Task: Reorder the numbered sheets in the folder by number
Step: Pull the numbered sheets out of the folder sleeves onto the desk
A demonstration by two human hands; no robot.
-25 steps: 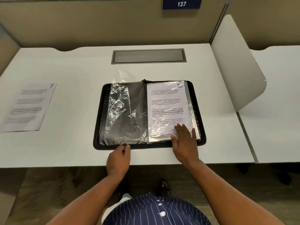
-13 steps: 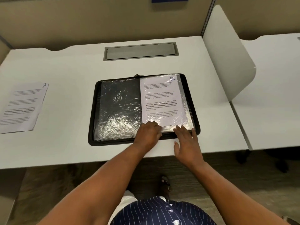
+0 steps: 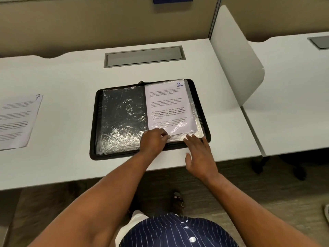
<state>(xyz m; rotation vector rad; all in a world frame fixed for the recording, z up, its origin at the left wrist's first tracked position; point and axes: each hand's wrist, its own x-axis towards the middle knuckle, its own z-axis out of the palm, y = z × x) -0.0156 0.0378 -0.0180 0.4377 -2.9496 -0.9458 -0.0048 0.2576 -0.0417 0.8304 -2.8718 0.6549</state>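
A black folder (image 3: pixel 94 122) lies open on the white desk (image 3: pixel 71 77). Its left page is an empty clear plastic sleeve (image 3: pixel 122 118). The right sleeve holds a printed sheet marked 2 (image 3: pixel 169 106). My left hand (image 3: pixel 154 139) reaches across the fold and pinches the bottom edge of that right page with curled fingers. My right hand (image 3: pixel 197 152) rests flat with spread fingers on the folder's bottom right edge. A loose sheet marked 7 (image 3: pixel 16 120) lies on the desk at the far left.
A grey cable hatch (image 3: pixel 144 56) is set into the desk behind the folder. A white divider panel (image 3: pixel 235 54) stands at the desk's right side, with another desk (image 3: pixel 293 86) beyond it. A blue number sign (image 3: pixel 172 0) hangs on the back wall.
The left plastic sleeve has settled flat. My left hand moved from the folder's front edge across to the bottom of the right page. My right hand slid down toward the folder's lower edge.
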